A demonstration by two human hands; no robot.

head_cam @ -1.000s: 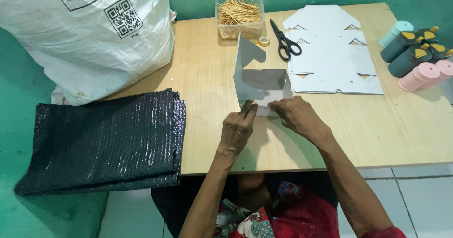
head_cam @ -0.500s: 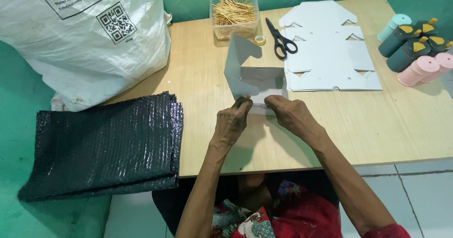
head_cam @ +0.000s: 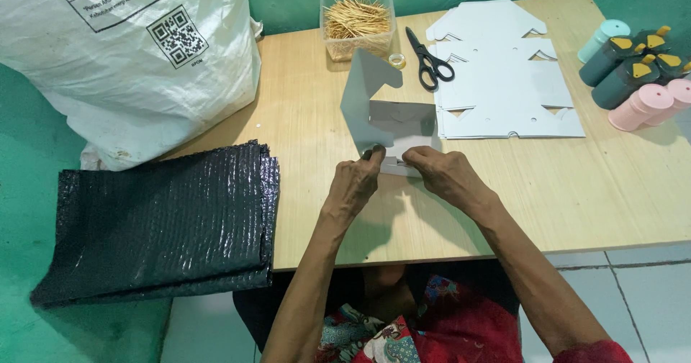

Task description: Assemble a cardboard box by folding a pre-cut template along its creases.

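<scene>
The left hand [head_cam: 358, 183] pinches the near left corner of a half-folded grey card box [head_cam: 389, 122] between thumb and fingertips, and the right hand [head_cam: 440, 176] grips the box's near edge just beside it, fingers curled over the flap. The box sits near the middle of the wooden table [head_cam: 576, 190], one panel standing upright and tilted at its left side. Just to its right lies a stack of flat white card cutouts [head_cam: 504, 82], with black-handled scissors [head_cam: 430, 59] resting at the stack's left edge and a small roll of tape [head_cam: 396, 60] beside them. Behind the box stands a clear tub of toothpicks [head_cam: 358, 21]. At the table's right end lie several small bottles [head_cam: 633, 68], teal, dark green and pink. A large white sack [head_cam: 129, 53] leans at the left, and folded black mesh sheets [head_cam: 165, 223] lie beside the table's left edge.
</scene>
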